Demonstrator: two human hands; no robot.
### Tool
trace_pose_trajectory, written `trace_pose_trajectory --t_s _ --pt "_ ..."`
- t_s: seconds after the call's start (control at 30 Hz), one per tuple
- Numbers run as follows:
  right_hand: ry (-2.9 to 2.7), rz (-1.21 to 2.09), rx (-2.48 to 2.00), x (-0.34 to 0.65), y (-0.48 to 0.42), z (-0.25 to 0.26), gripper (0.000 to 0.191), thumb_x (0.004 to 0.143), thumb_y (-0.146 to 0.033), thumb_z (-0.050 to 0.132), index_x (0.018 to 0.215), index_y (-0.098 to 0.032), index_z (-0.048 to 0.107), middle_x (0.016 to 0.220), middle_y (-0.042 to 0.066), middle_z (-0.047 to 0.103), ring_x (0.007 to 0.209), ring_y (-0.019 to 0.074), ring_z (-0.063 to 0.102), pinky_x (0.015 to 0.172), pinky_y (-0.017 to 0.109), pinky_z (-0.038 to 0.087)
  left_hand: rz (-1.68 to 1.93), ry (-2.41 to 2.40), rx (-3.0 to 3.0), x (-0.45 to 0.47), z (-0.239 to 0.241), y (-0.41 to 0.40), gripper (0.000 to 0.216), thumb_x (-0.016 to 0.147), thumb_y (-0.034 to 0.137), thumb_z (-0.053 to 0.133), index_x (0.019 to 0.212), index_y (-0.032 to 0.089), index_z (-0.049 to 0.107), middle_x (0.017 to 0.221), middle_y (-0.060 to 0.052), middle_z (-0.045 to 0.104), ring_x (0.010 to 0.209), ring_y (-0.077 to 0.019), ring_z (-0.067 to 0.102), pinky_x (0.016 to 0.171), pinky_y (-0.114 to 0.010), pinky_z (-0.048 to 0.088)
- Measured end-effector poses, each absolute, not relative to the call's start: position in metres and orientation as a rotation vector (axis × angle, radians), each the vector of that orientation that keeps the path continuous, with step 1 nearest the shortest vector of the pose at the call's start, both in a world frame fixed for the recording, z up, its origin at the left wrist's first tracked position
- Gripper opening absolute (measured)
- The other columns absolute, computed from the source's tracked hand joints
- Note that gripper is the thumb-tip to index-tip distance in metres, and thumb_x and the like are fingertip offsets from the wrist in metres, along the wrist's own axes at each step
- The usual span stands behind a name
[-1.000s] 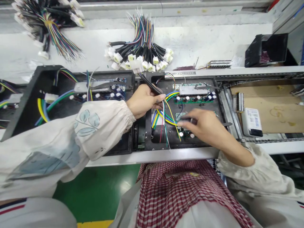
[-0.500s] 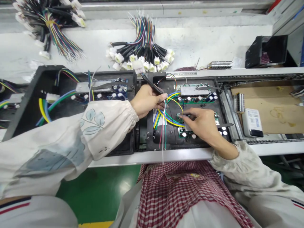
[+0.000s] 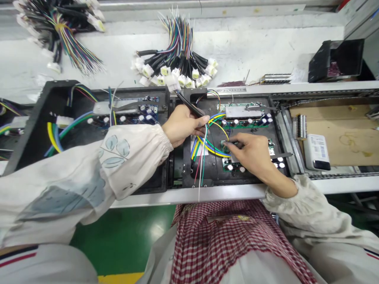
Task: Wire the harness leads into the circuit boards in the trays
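The white tabletop (image 3: 266,45) stretches across the top of the view from ten to two o'clock. Nearer, a black tray (image 3: 192,182) lies just right of centre, both hands working over it. A bundle of wire harnesses (image 3: 179,49) sits on the tabletop near twelve o'clock, beyond the tray.

The left hand (image 3: 185,124) is over the tray's left side, its fingers closed around a black cable (image 3: 188,103). The cable runs out from under the thumb between ten and eleven o'clock. The right hand (image 3: 251,156), at about four o'clock from the left, is over the lower circuit board (image 3: 229,167), partly covering it. The upper circuit board (image 3: 242,112) lies near twelve o'clock from that hand.

A white wire (image 3: 202,165) hangs from the left fingers toward six o'clock. The yellow wire (image 3: 220,127) arcs from them between four and five o'clock to the right thumb and index finger, which pinch its end; whether its tip touches the board is hidden. The white connector (image 3: 171,83) ends the cable.
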State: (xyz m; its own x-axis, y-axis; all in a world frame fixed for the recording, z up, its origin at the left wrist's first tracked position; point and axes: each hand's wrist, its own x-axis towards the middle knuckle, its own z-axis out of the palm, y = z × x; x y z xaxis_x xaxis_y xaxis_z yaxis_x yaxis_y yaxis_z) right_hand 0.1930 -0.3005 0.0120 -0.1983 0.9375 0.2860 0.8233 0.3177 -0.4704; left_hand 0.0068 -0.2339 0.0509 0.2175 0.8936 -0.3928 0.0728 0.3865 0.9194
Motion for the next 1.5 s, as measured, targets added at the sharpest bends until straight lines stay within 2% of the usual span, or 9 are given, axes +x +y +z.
trace_pose_trajectory --t_s 0.43,0.57,0.7,0.83,0.93,1.07,1.33,1.5 --pt "-2.079 0.284 -1.559 0.192 -0.300 0.011 0.007 0.077 -0.023 0.067 0.073 -0.018 0.070 0.069 0.002 0.071 0.060 0.0159 0.063 0.057 0.025 0.041 0.702 1.236 1.026 0.008 0.051 -0.235 0.016 0.080 0.003 0.057 0.066 0.010 0.052 0.054 0.000 0.056 0.043 -0.0079 0.054 0.040 -0.017 0.048" --pt "-2.121 0.423 -1.571 0.195 -0.301 0.016 0.009 0.078 -0.026 0.067 0.075 -0.019 0.071 0.070 0.002 0.071 0.059 0.0159 0.063 0.057 0.026 0.042 0.715 1.234 1.003 0.010 0.050 -0.235 0.016 0.079 0.002 0.058 0.066 0.009 0.052 0.054 0.000 0.056 0.043 -0.0076 0.054 0.042 -0.017 0.050" --pt "-2.165 0.502 -1.513 0.194 -0.310 0.028 0.014 0.078 -0.031 0.069 0.082 -0.017 0.072 0.078 0.005 0.072 0.068 0.0182 0.066 0.062 0.028 0.045 0.729 1.235 0.976 0.011 0.051 -0.235 0.017 0.078 0.001 0.059 0.065 0.009 0.052 0.052 0.001 0.055 0.042 -0.0068 0.054 0.042 -0.017 0.050" --pt "-2.142 0.789 -1.380 0.187 -0.313 0.032 0.012 0.080 -0.028 0.067 0.078 -0.017 0.071 0.071 0.001 0.071 0.060 0.0138 0.064 0.057 0.024 0.046 0.730 1.231 0.976 0.012 0.051 -0.235 0.016 0.079 0.001 0.059 0.066 0.008 0.052 0.051 0.001 0.055 0.042 -0.0068 0.055 0.043 -0.017 0.051" --pt "-1.934 0.585 -1.471 0.186 -0.306 0.025 0.011 0.080 -0.027 0.066 0.081 -0.017 0.072 0.074 0.002 0.072 0.059 0.0134 0.064 0.057 0.023 0.047 0.742 1.238 0.988 0.012 0.050 -0.236 0.016 0.080 0.002 0.057 0.067 0.009 0.051 0.052 0.001 0.056 0.042 -0.0073 0.055 0.044 -0.018 0.052" --pt "-2.000 0.303 -1.509 0.189 -0.297 0.015 0.009 0.076 -0.024 0.069 0.079 -0.016 0.072 0.073 0.004 0.072 0.058 0.0160 0.065 0.058 0.026 0.047 0.735 1.238 1.013 0.012 0.049 -0.235 0.017 0.080 0.001 0.056 0.066 0.010 0.049 0.051 0.002 0.053 0.040 -0.0075 0.054 0.042 -0.018 0.051" --pt "-2.032 0.298 -1.567 0.189 -0.298 0.013 0.011 0.079 -0.028 0.065 0.080 -0.021 0.073 0.076 0.003 0.073 0.063 0.0178 0.066 0.060 0.027 0.048 0.728 1.220 1.069 0.009 0.044 -0.234 0.018 0.079 0.005 0.059 0.064 0.011 0.050 0.051 0.000 0.054 0.042 -0.0069 0.051 0.039 -0.015 0.045" --pt "-2.080 0.331 -1.570 0.190 -0.298 0.015 0.010 0.079 -0.026 0.066 0.080 -0.020 0.072 0.078 0.004 0.073 0.068 0.0192 0.067 0.063 0.029 0.048 0.725 1.241 1.045 0.010 0.047 -0.234 0.018 0.078 0.003 0.058 0.065 0.012 0.050 0.052 0.000 0.053 0.043 -0.0073 0.052 0.044 -0.018 0.049"
